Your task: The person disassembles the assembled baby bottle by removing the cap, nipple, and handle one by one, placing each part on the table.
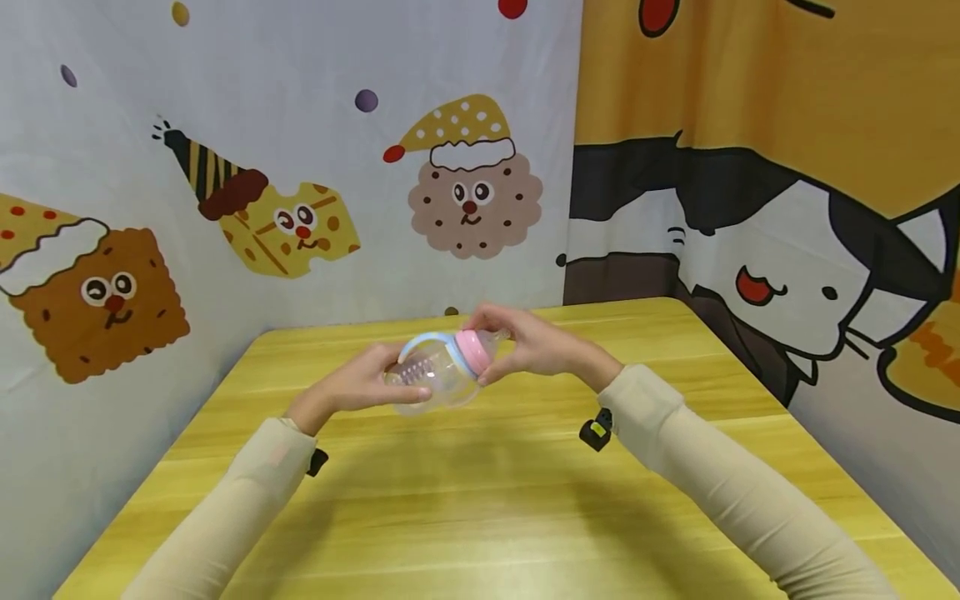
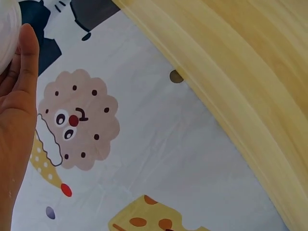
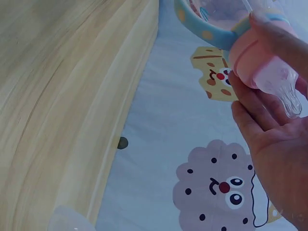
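Observation:
A clear baby bottle (image 1: 441, 379) is held tilted above the table, its nipple end toward the right. My left hand (image 1: 363, 382) grips the lower part of the body, thumb along the near side. Fingers and thumb of my right hand (image 1: 534, 343) pinch the pink collar (image 3: 251, 57). Past the collar sticks out a clear nipple (image 3: 285, 91), close to the right palm. A light blue handle (image 3: 204, 26) with yellowish spots curves out below the collar. In the left wrist view only the rounded clear end of the bottle (image 2: 8, 29) shows beside the left hand.
Below the hands is a yellow wood-grain table (image 1: 450, 517). Behind it hangs a white curtain (image 1: 300, 92) with cartoon cookies and cheese. An orange cartoon curtain (image 1: 750, 92) hangs at the right. A pale translucent rounded shape (image 3: 71, 219) edges into the right wrist view; its kind is unclear.

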`<action>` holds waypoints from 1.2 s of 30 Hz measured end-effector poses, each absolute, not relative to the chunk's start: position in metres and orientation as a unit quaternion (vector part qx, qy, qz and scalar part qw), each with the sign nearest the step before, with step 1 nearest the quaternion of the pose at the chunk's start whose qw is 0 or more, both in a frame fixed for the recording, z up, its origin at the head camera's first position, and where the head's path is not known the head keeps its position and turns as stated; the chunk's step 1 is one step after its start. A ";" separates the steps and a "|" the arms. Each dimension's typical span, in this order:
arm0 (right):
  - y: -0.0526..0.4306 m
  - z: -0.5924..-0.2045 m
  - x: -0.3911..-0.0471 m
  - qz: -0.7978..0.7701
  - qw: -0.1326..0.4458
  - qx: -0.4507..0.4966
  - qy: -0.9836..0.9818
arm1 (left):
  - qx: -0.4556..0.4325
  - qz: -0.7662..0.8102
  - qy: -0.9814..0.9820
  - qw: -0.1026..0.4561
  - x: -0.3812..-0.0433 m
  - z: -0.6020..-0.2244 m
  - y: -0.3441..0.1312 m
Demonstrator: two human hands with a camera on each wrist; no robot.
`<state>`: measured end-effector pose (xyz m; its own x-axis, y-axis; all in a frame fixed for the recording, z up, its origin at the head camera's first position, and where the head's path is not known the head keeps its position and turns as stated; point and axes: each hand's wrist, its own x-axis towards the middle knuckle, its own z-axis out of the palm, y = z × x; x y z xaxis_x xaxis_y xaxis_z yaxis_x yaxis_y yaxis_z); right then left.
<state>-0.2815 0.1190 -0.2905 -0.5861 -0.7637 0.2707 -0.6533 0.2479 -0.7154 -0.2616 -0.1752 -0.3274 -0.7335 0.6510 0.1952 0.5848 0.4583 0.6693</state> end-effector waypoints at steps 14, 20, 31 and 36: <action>0.122 -0.292 -0.289 -0.400 0.084 -0.454 0.792 | 0.364 0.370 0.854 0.028 -0.262 -0.331 -0.175; 0.119 -0.290 -0.287 -0.406 0.080 -0.446 0.794 | 0.353 0.385 0.852 0.031 -0.260 -0.333 -0.180; 0.120 -0.278 -0.283 -0.481 0.043 -0.299 0.823 | 0.346 0.384 0.856 0.014 -0.259 -0.327 -0.191; 0.116 -0.277 -0.280 -0.518 0.071 -0.208 0.826 | 0.358 0.381 0.852 0.012 -0.260 -0.325 -0.192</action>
